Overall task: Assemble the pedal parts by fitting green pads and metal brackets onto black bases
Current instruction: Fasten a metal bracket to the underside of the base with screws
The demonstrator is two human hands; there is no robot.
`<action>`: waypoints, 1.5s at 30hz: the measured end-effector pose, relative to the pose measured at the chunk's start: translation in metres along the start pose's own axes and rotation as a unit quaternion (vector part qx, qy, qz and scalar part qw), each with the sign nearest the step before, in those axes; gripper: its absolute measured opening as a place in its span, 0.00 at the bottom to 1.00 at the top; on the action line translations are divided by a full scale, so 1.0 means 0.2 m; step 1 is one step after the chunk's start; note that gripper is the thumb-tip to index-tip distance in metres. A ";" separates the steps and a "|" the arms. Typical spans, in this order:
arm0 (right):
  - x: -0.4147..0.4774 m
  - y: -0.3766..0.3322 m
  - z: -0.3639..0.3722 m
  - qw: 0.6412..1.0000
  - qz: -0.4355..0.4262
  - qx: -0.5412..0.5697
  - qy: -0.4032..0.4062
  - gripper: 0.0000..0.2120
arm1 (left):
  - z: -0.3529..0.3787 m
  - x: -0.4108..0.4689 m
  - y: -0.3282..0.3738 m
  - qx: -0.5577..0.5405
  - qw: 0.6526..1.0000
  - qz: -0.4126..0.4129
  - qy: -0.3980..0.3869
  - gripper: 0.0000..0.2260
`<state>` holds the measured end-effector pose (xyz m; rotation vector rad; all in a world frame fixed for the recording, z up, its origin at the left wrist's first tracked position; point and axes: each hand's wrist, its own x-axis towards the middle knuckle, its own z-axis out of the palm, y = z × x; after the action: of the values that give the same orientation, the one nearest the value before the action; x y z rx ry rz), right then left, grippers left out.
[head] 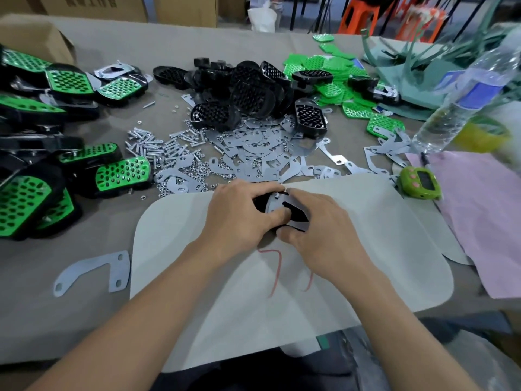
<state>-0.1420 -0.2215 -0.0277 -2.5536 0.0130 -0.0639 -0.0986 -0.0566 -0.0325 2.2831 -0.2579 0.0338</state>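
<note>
Hands meeting over a pale mat [366, 249] at the near edge of the bench [84, 320]. My left hand [239, 213] and right hand [318, 224] both grip one black base [260, 203], with a metal bracket [293, 210] lying across its top. I cannot tell whether the base rests on the mat or sits just above it. My left fingers [253, 190] curl round its far side, thumb pressing on the bracket; my right fingers curl round its right end. Beyond the mat lie loose brackets [253, 148] and bolts [152, 145], and further back spare bases [248, 91] and green pads [324, 66]. Finished pedals [121, 173] are heaped at the left. A lone bracket [93, 273] lies just left of the mat
</note>
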 end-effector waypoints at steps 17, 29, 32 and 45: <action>-0.08 -0.38 0.11 0.947 0.148 0.267 0.104 0.23 | -0.11 -0.12 0.08 -0.514 0.841 -0.169 0.008 0.25; 0.01 -0.44 0.09 0.975 0.085 0.206 -0.013 0.18 | -0.24 -0.05 -0.08 -0.387 0.894 -0.219 0.060 0.23; 0.19 -0.38 0.06 0.979 0.080 0.186 0.021 0.12 | -0.29 -0.04 -0.15 -0.399 0.889 -0.223 0.019 0.20; 0.55 -0.31 0.06 0.992 0.016 -0.126 0.018 0.12 | -0.32 -0.04 -0.19 -0.419 0.879 -0.221 -0.056 0.21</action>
<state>-0.0328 -0.1654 0.0026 -2.8031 0.0815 -0.1023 -0.0955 0.0173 -0.0182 1.4248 0.1799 -0.3785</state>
